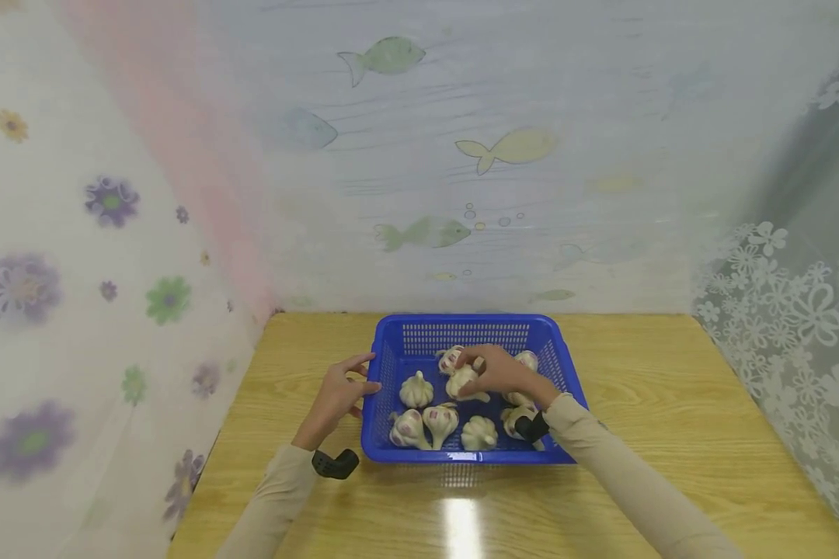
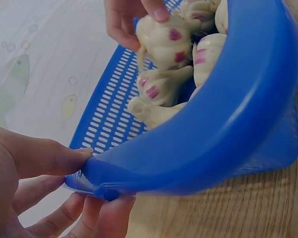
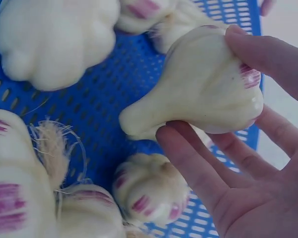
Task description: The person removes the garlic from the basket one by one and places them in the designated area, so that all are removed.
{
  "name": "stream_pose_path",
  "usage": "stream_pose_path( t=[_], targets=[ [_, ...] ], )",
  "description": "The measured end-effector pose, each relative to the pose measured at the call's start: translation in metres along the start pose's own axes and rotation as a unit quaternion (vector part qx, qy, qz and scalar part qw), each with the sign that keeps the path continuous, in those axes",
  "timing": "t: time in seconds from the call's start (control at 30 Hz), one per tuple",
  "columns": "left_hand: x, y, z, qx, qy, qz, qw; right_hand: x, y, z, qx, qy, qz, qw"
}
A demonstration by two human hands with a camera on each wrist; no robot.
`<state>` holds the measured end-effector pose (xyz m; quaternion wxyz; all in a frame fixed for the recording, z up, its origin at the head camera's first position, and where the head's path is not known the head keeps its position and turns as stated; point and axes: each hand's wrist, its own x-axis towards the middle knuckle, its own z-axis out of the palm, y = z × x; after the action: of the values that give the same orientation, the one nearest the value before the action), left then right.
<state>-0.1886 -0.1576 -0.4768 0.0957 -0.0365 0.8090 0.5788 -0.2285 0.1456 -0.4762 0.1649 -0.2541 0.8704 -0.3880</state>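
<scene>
the left sleeve (image 1: 273, 497) and the right sleeve (image 1: 629, 473) are plain beige, long until the wrist and lightly creased. at the wrists are worn a left black device (image 1: 335, 464), bent and blocky in form, and a right black device (image 1: 531, 427). the left hand (image 1: 332, 397) and the right hand (image 1: 503, 373) are bare.

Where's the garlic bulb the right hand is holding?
In the right wrist view, the held garlic bulb is at upper right, in the right hand; the head view shows it over the middle of the blue basket.
</scene>
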Motion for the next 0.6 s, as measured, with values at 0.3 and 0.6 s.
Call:
stream_pose_path(
  t=[0.3,0.6],
  targets=[
    [0.001,0.002,0.002,-0.001,0.002,0.000,1.0000,-0.010,-0.001,-0.018,0.016,0.014,0.001,0.9998],
    [0.001,0.004,0.004,0.010,0.018,-0.001,0.9998,-0.023,0.003,-0.037,0.017,0.051,0.015,0.9984]
  ],
)
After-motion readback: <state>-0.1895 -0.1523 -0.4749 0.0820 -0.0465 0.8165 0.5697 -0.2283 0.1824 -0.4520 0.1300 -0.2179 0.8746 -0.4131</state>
